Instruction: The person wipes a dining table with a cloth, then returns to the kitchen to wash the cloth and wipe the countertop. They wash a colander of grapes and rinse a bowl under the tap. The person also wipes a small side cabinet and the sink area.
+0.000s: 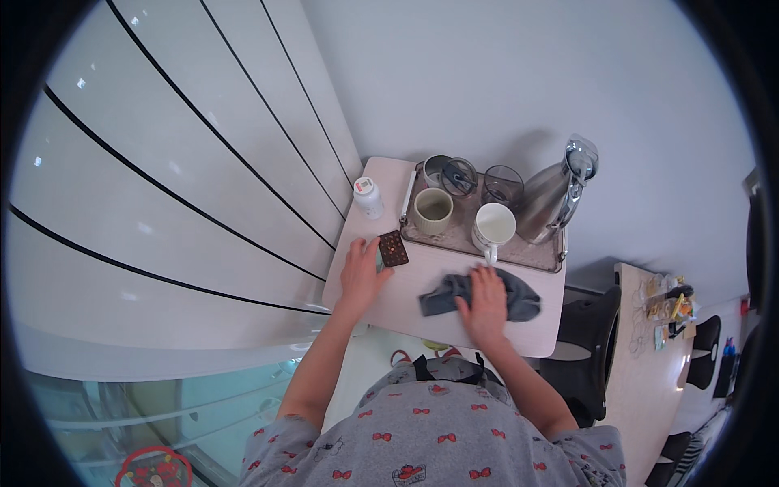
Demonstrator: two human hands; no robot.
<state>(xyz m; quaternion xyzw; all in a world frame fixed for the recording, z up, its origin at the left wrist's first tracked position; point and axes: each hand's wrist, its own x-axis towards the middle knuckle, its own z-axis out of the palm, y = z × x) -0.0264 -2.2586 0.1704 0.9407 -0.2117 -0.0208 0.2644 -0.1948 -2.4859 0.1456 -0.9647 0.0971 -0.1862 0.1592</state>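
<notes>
My right hand [487, 307] presses down on a crumpled dark grey cloth [444, 294] on the small pale table [401, 310], in front of the tray. The hand and cloth look slightly blurred. At the table's left side, my left hand [360, 277] is beside a dark brown rectangular item with rows of dots [394, 248], its fingertips at the item's left edge. A small light green thing [380, 260] shows between thumb and fingers; whether they grip it is unclear. Behind that hand stands a white bottle [369, 198] with a label on its cap.
A metal-rimmed tray [462, 248] holds a ribbed beige cup [433, 212], a white mug [494, 226], glass cups [503, 184] and a steel jug [541, 201]. White curved panels [201, 201] border the left. A dark chair [584, 359] and longer table [639, 377] stand right.
</notes>
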